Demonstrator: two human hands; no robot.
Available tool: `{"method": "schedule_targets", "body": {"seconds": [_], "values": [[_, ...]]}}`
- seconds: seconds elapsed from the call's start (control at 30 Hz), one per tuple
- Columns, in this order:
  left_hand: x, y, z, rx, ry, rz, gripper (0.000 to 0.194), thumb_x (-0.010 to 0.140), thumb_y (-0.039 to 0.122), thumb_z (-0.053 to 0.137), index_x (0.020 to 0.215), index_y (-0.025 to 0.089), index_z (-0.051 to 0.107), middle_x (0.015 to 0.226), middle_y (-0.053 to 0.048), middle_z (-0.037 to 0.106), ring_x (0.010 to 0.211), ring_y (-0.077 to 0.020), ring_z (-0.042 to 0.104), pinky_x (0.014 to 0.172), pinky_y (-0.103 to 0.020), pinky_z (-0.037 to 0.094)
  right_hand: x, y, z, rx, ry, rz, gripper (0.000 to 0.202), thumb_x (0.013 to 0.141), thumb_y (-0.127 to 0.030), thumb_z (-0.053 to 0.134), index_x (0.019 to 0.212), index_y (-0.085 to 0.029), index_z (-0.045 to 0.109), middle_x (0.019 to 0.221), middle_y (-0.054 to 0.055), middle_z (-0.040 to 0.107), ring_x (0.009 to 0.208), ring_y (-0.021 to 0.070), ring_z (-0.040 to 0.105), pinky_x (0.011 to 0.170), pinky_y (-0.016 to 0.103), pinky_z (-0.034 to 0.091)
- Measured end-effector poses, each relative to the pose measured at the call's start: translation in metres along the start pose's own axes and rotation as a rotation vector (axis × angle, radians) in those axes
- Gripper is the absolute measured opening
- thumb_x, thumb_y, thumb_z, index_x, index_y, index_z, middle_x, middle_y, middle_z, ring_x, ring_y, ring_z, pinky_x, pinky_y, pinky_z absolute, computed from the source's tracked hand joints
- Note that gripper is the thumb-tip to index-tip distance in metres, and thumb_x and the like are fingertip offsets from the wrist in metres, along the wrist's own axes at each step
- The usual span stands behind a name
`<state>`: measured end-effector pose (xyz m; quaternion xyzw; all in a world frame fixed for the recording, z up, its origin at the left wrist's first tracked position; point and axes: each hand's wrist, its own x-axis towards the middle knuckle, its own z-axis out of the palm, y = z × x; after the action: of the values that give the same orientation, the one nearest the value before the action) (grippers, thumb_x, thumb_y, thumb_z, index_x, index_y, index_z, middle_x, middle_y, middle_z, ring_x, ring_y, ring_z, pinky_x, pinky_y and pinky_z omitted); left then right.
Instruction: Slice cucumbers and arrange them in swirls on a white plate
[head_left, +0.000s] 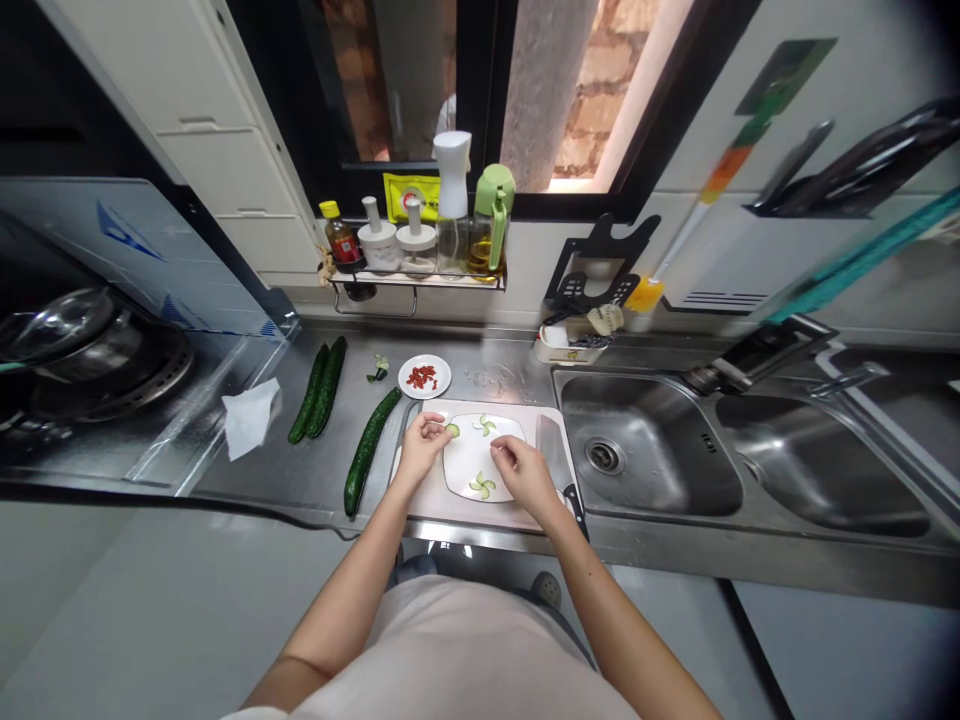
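Observation:
My left hand [424, 442] pinches a few pale green cucumber slices [453, 430] over the left edge of a white squarish plate [465, 462]. My right hand [520, 468] is closed in a pinch above the plate's right side; whatever its fingertips hold, if anything, is too small to tell. Two pinwheels of thin cucumber slices lie on the plate, an upper pinwheel [484, 426] and a lower pinwheel [482, 486]. Under the plate is a light cutting board [424, 502]. On the board's right side rests a knife [552, 452], its black handle past my right wrist.
One whole cucumber [370, 452] lies left of the board, with two more cucumbers [324, 388] beyond. A small plate of red pieces [424, 377] stands behind, near cucumber scraps [378, 369]. White paper [250, 418] lies left. The double sink [645, 440] is on the right.

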<state>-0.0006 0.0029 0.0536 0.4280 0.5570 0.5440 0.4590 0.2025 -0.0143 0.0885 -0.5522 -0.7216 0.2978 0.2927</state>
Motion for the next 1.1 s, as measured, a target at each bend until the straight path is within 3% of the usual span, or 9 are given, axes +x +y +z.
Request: {"method": "schedule_targets", "body": {"seconds": [0.17,0.37,1.1], "values": [[-0.017,0.041,0.005,-0.035,-0.074,0.007,0.038,0.067,0.038,0.075,0.092,0.019,0.054,0.073,0.003,0.058,0.069,-0.0098,0.056,0.067,-0.022,0.041,0.016,-0.022,-0.006,0.101,0.077,-0.085,0.021,0.087,-0.032,0.050,0.094,-0.019,0.065,0.089,0.005,0.068,0.077,0.0161,0.059,0.072,0.027,0.044],[-0.025,0.064,0.008,-0.016,-0.121,0.010,0.038,0.068,0.038,0.075,0.094,0.019,0.054,0.075,0.002,0.059,0.071,-0.0106,0.056,0.067,-0.023,0.039,0.025,-0.037,-0.012,0.133,0.059,-0.137,0.022,0.088,-0.035,0.052,0.095,-0.021,0.067,0.090,0.005,0.069,0.078,0.0152,0.060,0.071,0.026,0.045],[-0.033,0.073,0.016,-0.036,-0.200,0.009,0.038,0.070,0.035,0.075,0.098,0.019,0.055,0.074,0.002,0.061,0.071,-0.0113,0.058,0.066,-0.023,0.038,0.025,-0.041,-0.011,0.226,-0.028,-0.164,0.015,0.088,-0.032,0.054,0.084,-0.021,0.064,0.080,0.000,0.067,0.075,0.0128,0.058,0.067,0.023,0.043]]}}
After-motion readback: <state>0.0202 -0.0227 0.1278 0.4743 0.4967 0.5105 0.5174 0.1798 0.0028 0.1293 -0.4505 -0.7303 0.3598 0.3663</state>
